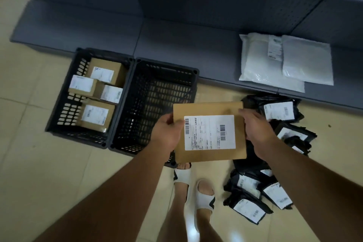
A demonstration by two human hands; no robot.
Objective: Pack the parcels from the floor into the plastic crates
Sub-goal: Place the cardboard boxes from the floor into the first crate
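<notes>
I hold a flat brown cardboard parcel (208,109) with a white label, face up, above the floor. My left hand (168,133) grips its left edge and my right hand (259,131) grips its right edge. Two dark plastic crates stand side by side on the floor to the left. The left crate (59,110) holds several small brown boxes with labels. The right crate (157,76) has nothing visible inside; the held parcel overlaps its near right corner. Black mailer bags (279,111) with white labels lie piled on the floor at the right.
A low grey shelf unit (176,41) runs along the back, with two white padded mailers (261,61) on its bottom shelf at the right. My feet in white sandals (202,196) stand on the tiled floor below the parcel. More black bags (253,198) lie beside them.
</notes>
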